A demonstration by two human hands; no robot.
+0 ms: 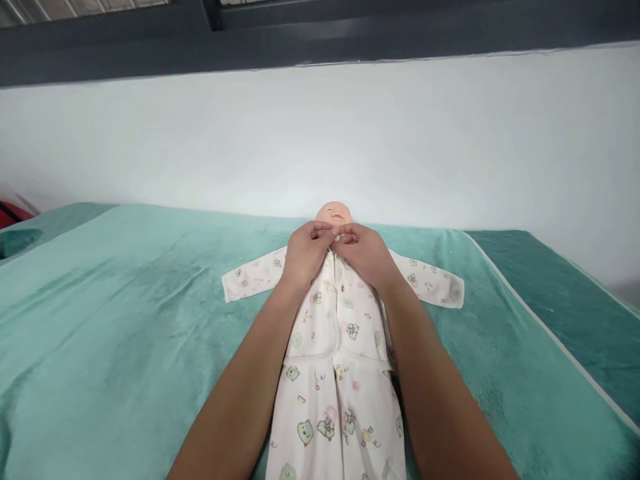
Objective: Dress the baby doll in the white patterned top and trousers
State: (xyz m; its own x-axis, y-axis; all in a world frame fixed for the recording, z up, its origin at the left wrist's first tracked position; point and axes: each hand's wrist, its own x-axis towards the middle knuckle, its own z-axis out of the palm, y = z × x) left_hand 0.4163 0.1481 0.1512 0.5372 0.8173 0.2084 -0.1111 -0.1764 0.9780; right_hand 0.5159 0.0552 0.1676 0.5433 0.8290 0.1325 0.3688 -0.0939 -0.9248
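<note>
A baby doll (334, 213) lies on its back on a green towel (125, 320), head away from me. It wears a white romper (340, 347) printed with small bears, sleeves spread out to both sides. My left hand (306, 253) and my right hand (365, 253) meet at the romper's collar just under the doll's chin. Both have their fingers curled and pinch the fabric edges at the neck opening. My forearms run down either side of the doll's body.
The towel covers a bed or table that reaches to a white wall (350, 133). A darker green cover (565, 307) shows at the right, past the towel's pale edge. A dark window frame (300, 33) runs along the top.
</note>
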